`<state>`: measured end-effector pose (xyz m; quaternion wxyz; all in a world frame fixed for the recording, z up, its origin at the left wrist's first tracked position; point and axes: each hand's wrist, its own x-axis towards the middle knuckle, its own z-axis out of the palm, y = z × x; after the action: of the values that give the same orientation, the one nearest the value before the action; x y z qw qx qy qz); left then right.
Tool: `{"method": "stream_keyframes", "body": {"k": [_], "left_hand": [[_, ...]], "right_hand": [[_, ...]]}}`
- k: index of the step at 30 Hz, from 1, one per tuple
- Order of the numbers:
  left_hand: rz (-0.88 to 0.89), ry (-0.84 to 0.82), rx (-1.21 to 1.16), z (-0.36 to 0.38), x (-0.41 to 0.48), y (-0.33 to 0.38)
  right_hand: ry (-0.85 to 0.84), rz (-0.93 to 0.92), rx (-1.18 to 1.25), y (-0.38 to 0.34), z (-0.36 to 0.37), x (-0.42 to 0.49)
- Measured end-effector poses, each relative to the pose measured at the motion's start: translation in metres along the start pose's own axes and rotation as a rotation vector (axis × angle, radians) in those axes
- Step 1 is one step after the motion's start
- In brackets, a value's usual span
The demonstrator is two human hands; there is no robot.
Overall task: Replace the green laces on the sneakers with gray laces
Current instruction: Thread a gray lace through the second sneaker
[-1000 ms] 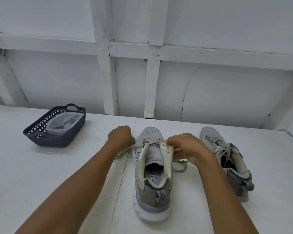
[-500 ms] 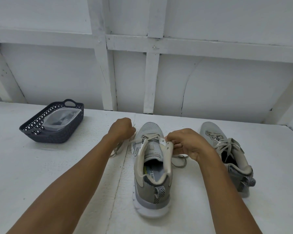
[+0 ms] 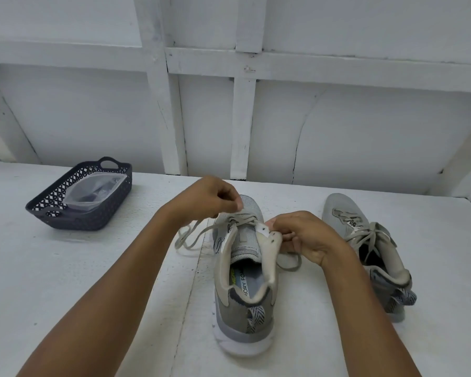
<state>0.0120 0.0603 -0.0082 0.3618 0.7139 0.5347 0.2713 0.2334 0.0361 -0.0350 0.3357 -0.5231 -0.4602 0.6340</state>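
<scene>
A grey sneaker (image 3: 244, 303) stands in front of me, heel towards me, with a grey lace (image 3: 192, 235) threaded through its lower eyelets only. My left hand (image 3: 210, 198) hovers over the toe and pinches the lace near the front eyelets; a loose end trails to the left on the table. My right hand (image 3: 305, 238) grips the right eyelet flap and pinches the lace's other end beside the upper holes. A second grey sneaker (image 3: 365, 248) stands to the right, fully laced in grey and tied.
A dark lattice basket (image 3: 76, 213) sits at the back left with a clear plastic bag (image 3: 93, 191) of dark items inside. A white panelled wall (image 3: 256, 118) closes off the back of the white table (image 3: 65, 268).
My left hand has moved up and right, from beside the sneaker to over its toe, taking the lace with it. My right hand has stayed at the right eyelet flap.
</scene>
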Motion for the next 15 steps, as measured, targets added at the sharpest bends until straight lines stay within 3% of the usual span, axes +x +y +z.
{"method": "stream_keyframes", "body": {"k": [5, 15], "left_hand": [[0.056, -0.124, 0.167, 0.014, -0.002, 0.014], [0.081, -0.06, 0.2, 0.031, 0.002, 0.013]], "right_hand": [[-0.06, -0.006, 0.038, 0.002, -0.003, 0.003], [-0.067, -0.017, 0.042, 0.003, -0.004, 0.004]]}}
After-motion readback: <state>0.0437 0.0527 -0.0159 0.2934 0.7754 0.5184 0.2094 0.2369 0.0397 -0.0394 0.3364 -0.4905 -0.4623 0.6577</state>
